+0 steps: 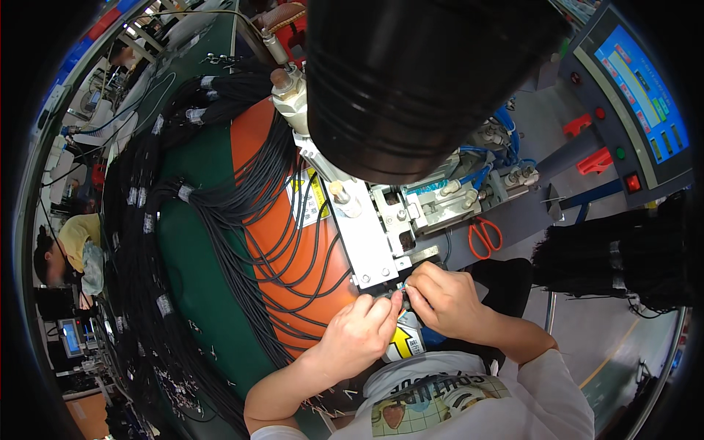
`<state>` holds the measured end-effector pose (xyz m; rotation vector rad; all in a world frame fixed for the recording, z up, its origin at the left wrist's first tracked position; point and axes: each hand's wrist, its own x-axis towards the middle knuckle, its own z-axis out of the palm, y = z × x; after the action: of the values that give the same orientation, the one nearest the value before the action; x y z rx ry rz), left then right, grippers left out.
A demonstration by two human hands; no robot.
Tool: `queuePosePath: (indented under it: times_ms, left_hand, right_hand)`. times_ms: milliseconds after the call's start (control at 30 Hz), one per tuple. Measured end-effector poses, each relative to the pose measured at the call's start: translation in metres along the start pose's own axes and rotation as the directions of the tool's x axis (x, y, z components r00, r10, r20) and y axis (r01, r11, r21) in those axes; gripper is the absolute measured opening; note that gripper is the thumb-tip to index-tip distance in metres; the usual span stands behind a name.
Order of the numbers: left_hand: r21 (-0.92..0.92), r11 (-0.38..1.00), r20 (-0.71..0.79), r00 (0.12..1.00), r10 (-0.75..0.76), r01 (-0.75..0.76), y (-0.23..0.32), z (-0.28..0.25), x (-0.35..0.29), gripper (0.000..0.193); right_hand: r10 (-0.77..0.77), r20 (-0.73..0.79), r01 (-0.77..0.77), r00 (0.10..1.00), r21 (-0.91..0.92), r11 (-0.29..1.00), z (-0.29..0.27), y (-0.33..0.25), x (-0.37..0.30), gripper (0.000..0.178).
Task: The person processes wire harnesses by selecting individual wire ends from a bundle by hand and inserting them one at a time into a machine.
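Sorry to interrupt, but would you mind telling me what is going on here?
A person's left hand and right hand are close together at the near end of a pale metal machine, pinching what look like thin wire ends, too small to make out fully. Black cables spread over an orange surface to the left; red-handled scissors lie to the right.

That big black cylinder [425, 81] is running right off the top edge and blocking a chunk of the metal machine [367, 238] behind it, while the left hand [359, 330] and right hand [445, 299] are pinching some tiny piece [402, 287] and mostly covering it, so I'm not making out what it is. The cable ends [180, 389] at lower left are looking way too small to sort out, and the black bundle [623, 249] on the right is fading into the dark rim.
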<state>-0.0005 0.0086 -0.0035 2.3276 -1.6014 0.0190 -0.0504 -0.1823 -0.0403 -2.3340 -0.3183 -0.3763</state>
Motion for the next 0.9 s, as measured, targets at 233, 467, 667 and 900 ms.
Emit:
queuePosePath:
  times_ms: [233, 467, 667, 900]
  left_hand:
    - [-0.019, 1.000, 0.019, 1.000, -0.011, 0.012, -0.001, -0.001, 0.000, 0.054]
    - [-0.040, 0.999, -0.015, 1.000, 0.010, -0.011, -0.003, -0.004, 0.001, 0.041]
    - [0.065, 0.997, 0.028, 0.999, -0.030, 0.028, 0.007, -0.001, 0.003, 0.048]
    - [0.084, 0.996, 0.084, 0.996, -0.002, -0.005, 0.003, -0.003, 0.009, 0.049]
  right_hand:
    - [-0.015, -0.030, 0.015, 0.999, -0.014, 1.000, 0.004, 0.002, -0.002, 0.006]
    - [0.021, -0.053, -0.020, 0.998, 0.019, 1.000, 0.005, 0.000, -0.004, 0.006]
    - [-0.070, -0.040, 0.064, 0.997, -0.123, 0.990, 0.003, -0.003, 0.002, 0.010]
    - [-0.010, 0.220, 0.034, 0.975, -0.103, 0.994, -0.011, 0.003, 0.010, 0.013]
